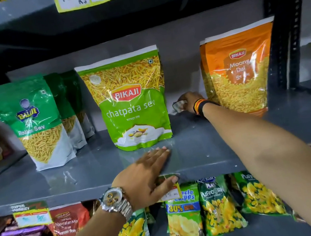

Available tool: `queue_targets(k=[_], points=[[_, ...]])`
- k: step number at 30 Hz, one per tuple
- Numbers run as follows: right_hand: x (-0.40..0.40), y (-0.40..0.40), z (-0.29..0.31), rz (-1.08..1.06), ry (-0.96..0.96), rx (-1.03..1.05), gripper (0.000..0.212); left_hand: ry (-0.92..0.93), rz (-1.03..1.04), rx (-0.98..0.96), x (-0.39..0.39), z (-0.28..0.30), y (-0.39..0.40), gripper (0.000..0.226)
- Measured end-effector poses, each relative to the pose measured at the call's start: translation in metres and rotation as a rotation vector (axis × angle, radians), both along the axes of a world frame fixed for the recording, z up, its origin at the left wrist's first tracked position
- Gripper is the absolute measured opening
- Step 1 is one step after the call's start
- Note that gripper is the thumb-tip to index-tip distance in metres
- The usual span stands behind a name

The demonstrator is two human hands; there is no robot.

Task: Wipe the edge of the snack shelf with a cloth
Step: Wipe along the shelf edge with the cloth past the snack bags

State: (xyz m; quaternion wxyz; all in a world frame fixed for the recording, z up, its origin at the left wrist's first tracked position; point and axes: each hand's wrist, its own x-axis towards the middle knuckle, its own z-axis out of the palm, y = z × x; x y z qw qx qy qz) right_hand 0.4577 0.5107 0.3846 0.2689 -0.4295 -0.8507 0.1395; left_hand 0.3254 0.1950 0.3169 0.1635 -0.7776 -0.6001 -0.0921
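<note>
Right hand (190,101) grips cloth (178,106) at back of snack shelf (207,148), right of Chatpata Sev pouch (133,101). Left hand (147,172) flat, fingers straight, bracing front edge. Advise: draw cloth forward along edge, avoid toppling pouch.

— How's the light where I'm working?

— Bright and even on the middle shelf (197,152); its grey top shines, with pale streaks of glare near my left hand (149,172). The packets gleam too, most of all the orange bag (241,70).

— Any shadow?

— The underside of the upper shelf (134,18) is dark, and the lower row sits dimmer beneath my arms.

— Is it sharp?

— In the middle, yes; the lettering on the green bag (133,101) reads cleanly. My right hand (189,102) and the cloth (178,106) are a bit smeared. Toward the edges things soften, and the shelf lines bow and tilt from the wide lens.
</note>
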Motion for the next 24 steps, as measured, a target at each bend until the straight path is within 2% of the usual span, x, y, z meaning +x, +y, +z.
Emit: queue_targets(k=[5, 13, 16, 22, 24], points=[[-0.011, 0.021, -0.009, 0.119, -0.207, -0.043, 0.032, 0.014, 0.006, 0.006, -0.001, 0.0, 0.003, 0.082], [0.01, -0.021, -0.01, 0.236, -0.207, -0.11, 0.041, 0.034, -0.001, 0.001, -0.001, 0.001, 0.002, 0.08], [0.029, -0.046, -0.011, 0.275, -0.238, -0.075, 0.043, 0.03, -0.004, -0.005, 0.001, 0.002, 0.001, 0.081], [0.076, -0.114, -0.009, 0.48, -0.219, -0.144, 0.035, -0.019, 0.002, -0.036, 0.003, 0.003, -0.001, 0.084], [0.084, -0.12, -0.001, 0.48, -0.181, -0.171, 0.035, -0.031, 0.004, -0.037, 0.002, 0.002, -0.002, 0.085]])
